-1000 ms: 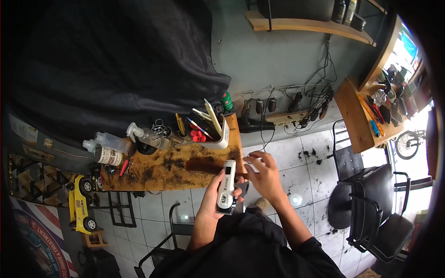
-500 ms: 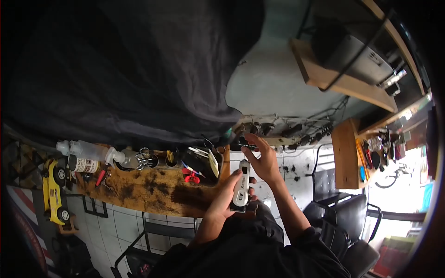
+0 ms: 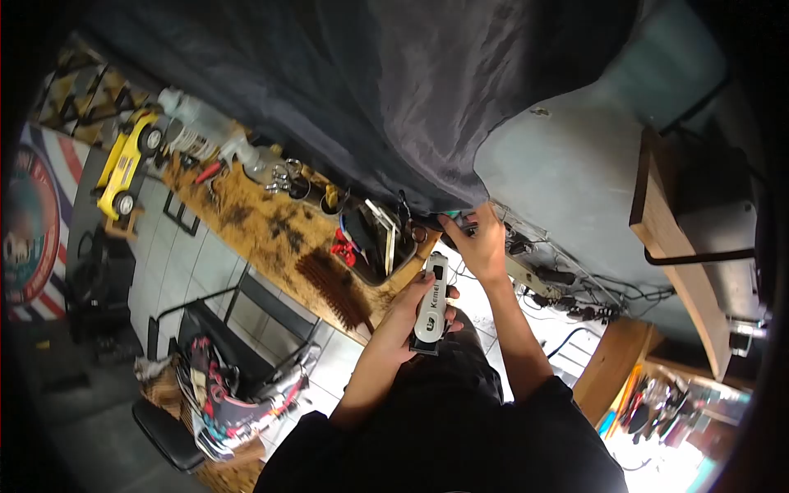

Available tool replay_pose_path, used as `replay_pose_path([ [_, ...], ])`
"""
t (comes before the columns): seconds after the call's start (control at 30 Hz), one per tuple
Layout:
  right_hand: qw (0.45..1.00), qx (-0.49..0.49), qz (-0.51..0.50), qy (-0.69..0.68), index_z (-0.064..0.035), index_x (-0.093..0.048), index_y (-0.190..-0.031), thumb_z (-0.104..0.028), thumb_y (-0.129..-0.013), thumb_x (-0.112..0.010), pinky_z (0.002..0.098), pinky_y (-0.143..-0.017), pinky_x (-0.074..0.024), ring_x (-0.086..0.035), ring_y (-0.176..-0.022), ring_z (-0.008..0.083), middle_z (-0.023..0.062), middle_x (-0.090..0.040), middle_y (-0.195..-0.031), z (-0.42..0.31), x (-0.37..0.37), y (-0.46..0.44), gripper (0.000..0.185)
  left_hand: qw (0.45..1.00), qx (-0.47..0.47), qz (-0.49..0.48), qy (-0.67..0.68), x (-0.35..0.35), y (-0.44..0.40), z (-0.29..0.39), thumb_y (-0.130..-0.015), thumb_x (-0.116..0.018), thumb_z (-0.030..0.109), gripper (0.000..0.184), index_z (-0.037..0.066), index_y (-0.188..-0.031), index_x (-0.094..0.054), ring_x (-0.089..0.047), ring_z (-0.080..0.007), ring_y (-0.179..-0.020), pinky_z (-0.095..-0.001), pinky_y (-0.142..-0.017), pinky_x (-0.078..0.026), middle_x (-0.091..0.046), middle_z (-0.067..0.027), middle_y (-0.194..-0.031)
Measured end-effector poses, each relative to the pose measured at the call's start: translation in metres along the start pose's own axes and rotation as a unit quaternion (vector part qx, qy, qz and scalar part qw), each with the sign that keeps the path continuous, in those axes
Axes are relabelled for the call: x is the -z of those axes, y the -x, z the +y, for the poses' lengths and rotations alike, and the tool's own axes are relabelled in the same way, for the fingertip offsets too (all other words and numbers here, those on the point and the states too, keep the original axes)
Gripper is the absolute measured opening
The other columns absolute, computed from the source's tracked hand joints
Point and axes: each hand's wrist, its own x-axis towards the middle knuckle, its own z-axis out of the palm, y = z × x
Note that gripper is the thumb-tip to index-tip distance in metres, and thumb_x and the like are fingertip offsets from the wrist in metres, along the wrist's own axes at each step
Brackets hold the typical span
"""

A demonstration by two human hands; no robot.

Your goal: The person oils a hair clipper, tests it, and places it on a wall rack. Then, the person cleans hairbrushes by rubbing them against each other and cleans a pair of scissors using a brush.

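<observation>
My left hand [image 3: 400,319] is wrapped round a white hair clipper [image 3: 431,304] marked Kemei, its dark blade end towards my body. Beyond it, my right hand [image 3: 483,245] reaches to the far right corner of the wooden table [image 3: 263,238], by the hem of the dark cloth [image 3: 460,156]. Its thumb and fingers are at something dark and small that I cannot make out. Left of that hand lie scissors [image 3: 417,233] and a dark holder [image 3: 393,274] of combs and pens. A brown brush [image 3: 335,287] rests near the table edge.
Spray bottles [image 3: 261,163], a red-handled tool [image 3: 209,172] and hair clippings are on the table. A yellow toy truck [image 3: 125,167] stands at the left. A chair [image 3: 279,308] is below the table. Cables and a power strip [image 3: 534,278] run along the wall, under a wooden shelf [image 3: 682,255].
The view has swung, tilting the table. My right hand has moved from beside the clipper to the table's far corner. The clipper stays in my left hand.
</observation>
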Motion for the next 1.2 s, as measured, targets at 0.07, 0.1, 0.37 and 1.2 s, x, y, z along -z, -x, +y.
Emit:
replay_pose_path([
  [0.07, 1.000, 0.003, -0.017, 0.010, 0.0013, -0.056, -0.103, -0.012, -0.073, -0.077, 0.0387, -0.067, -0.0471, -0.056, -0.075, 0.0330, 0.0176, -0.058, -0.086, -0.002, 0.009, -0.001, 0.039, 0.999, -0.022, 0.022, 0.018, -0.005, 0.002, -0.009, -0.099, -0.043, 0.031, 0.028, 0.009, -0.117, -0.045, -0.057, -0.0179, -0.072, -0.0389, -0.070, -0.055, -0.057, -0.0100, -0.096],
  [0.1, 0.999, 0.000, -0.020, 0.027, 0.0015, -0.056, -0.104, -0.013, -0.073, -0.077, 0.0384, -0.068, -0.0476, -0.057, -0.076, 0.0327, 0.0178, -0.059, -0.087, -0.002, 0.013, 0.001, 0.040, 0.999, -0.032, 0.026, 0.019, -0.007, 0.004, -0.012, -0.100, -0.040, 0.031, 0.030, 0.009, -0.119, -0.044, -0.058, -0.0185, -0.072, -0.0387, -0.069, -0.056, -0.057, -0.0109, -0.097],
  [0.37, 0.988, -0.029, -0.043, -0.149, 0.0069, -0.049, -0.122, -0.010, -0.082, -0.070, 0.0337, -0.080, -0.0498, -0.061, -0.089, 0.0218, 0.0165, -0.061, -0.102, 0.004, 0.051, 0.070, 0.048, 0.999, -0.052, 0.007, -0.009, -0.001, 0.027, -0.015, -0.102, -0.032, 0.035, 0.041, 0.004, -0.125, -0.046, -0.061, -0.0182, -0.073, -0.0357, -0.067, -0.057, -0.062, -0.0141, -0.103],
  [1.2, 0.979, -0.006, -0.176, -0.107, -0.0022, -0.062, -0.111, -0.013, -0.068, -0.082, 0.0337, -0.077, -0.0525, -0.065, -0.091, 0.0273, 0.0147, -0.064, -0.101, -0.155, 0.043, 0.173, 0.049, 0.914, -0.401, 0.065, 0.011, 0.076, 0.098, 0.034, -0.097, -0.034, 0.050, 0.050, 0.010, -0.126, -0.043, -0.050, -0.0140, -0.058, -0.0358, -0.056, -0.049, -0.046, -0.0027, -0.080],
])
